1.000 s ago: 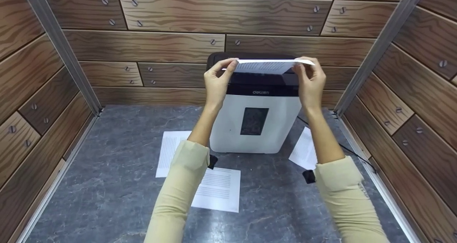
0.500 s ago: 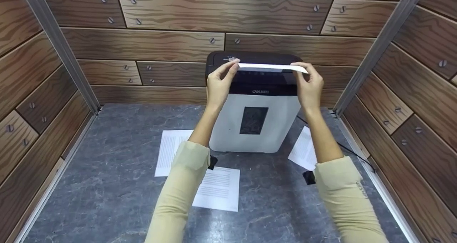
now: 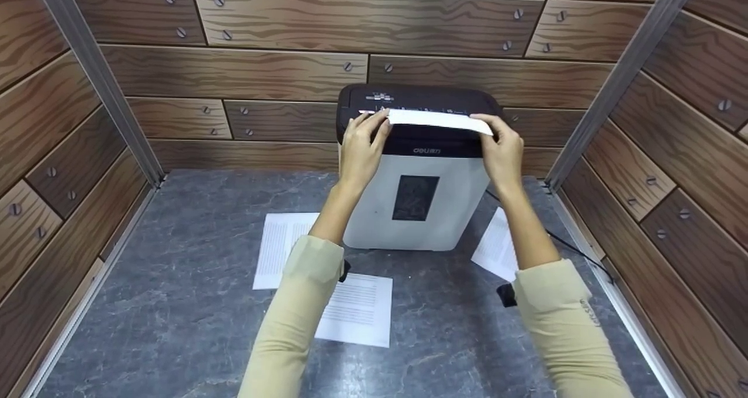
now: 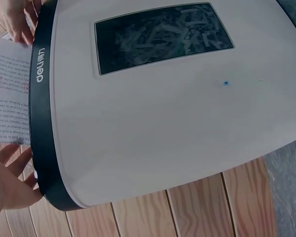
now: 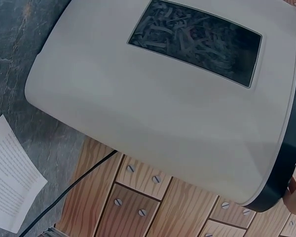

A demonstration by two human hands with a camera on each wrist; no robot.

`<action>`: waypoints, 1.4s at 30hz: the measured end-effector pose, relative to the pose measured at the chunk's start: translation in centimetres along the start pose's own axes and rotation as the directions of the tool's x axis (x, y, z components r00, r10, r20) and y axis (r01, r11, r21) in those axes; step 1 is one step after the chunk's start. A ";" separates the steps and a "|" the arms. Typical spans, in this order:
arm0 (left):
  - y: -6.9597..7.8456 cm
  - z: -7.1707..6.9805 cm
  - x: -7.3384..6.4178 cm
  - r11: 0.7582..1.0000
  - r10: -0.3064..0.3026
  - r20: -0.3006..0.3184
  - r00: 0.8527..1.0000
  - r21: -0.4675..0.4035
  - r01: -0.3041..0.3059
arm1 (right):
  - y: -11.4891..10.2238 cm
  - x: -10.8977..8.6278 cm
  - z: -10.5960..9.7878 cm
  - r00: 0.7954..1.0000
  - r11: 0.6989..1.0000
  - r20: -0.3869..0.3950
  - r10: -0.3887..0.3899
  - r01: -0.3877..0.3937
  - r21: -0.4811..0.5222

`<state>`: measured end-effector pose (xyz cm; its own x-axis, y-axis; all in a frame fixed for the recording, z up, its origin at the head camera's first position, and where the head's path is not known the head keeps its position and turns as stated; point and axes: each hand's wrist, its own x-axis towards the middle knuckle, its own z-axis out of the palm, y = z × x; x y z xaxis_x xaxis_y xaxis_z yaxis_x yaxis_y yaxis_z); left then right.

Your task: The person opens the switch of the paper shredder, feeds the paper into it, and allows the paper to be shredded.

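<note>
A paper shredder (image 3: 374, 211), white below with a black top, stands upright at the back of the table. Over its top front edge stretches a printed sheet of paper (image 3: 435, 119), seen nearly edge-on from the head. My left hand (image 3: 362, 152) pinches the sheet's left end between thumb and fingers, and my right hand (image 3: 504, 152) pinches the right end. Printed text on the paper (image 4: 10, 94) shows in the left wrist view, its lower edge right at the black top. Shredded strips fill the dark window (image 5: 197, 42) in the right wrist view.
Printed sheets lie on the grey marbled table: one at left (image 3: 274, 252), one in front (image 3: 359, 310), one at right (image 3: 497, 246). A black cable (image 3: 575, 251) runs from behind the shredder along the right side. Wood-patterned walls (image 3: 374, 24) enclose the table.
Both hands have lowered the sheet and brought it nearer the shredder's front. Its printed face has turned out of the head view, and the shredder's top markings now show.
</note>
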<state>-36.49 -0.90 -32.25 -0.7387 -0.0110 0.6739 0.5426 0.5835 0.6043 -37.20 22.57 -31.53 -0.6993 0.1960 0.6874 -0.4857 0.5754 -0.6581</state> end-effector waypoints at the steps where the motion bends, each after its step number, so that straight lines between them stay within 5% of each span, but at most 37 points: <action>1: 0.0 0.0 0.0 1.000 0.000 0.003 1.000 0.001 0.000 | 0.0 0.0 -0.1 1.000 1.000 0.001 -0.001 0.001 -0.003; 9: -0.1 0.0 -0.3 0.992 0.013 0.037 0.999 0.123 -0.018 | 0.7 -0.1 -0.9 0.998 0.998 0.026 -0.059 0.060 -0.032; 15: -1.2 0.4 -1.1 0.956 0.041 0.071 0.997 0.287 -0.059 | 2.3 -0.8 -1.7 0.991 0.988 0.048 -0.126 0.130 -0.087; 19: -2.1 0.7 -1.7 0.926 0.118 0.079 0.990 0.352 -0.138 | 3.5 -1.5 -1.7 0.980 0.982 0.095 -0.173 0.179 -0.065; 27: -3.0 1.1 -2.3 0.925 0.187 0.027 0.982 0.331 -0.186 | 4.5 -2.3 -1.1 0.964 0.964 0.091 -0.248 0.256 -0.076; 42: -3.3 1.3 -2.7 0.939 0.186 -0.035 0.982 0.301 -0.167 | 4.3 -2.6 -0.5 0.967 0.968 0.118 -0.226 0.237 -0.085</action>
<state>-36.80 -1.74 -36.56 -0.6108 0.0692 0.7887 0.5121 0.7943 0.3269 -37.23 24.97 -36.00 -0.6280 -0.0345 0.7774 -0.5911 0.6709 -0.4478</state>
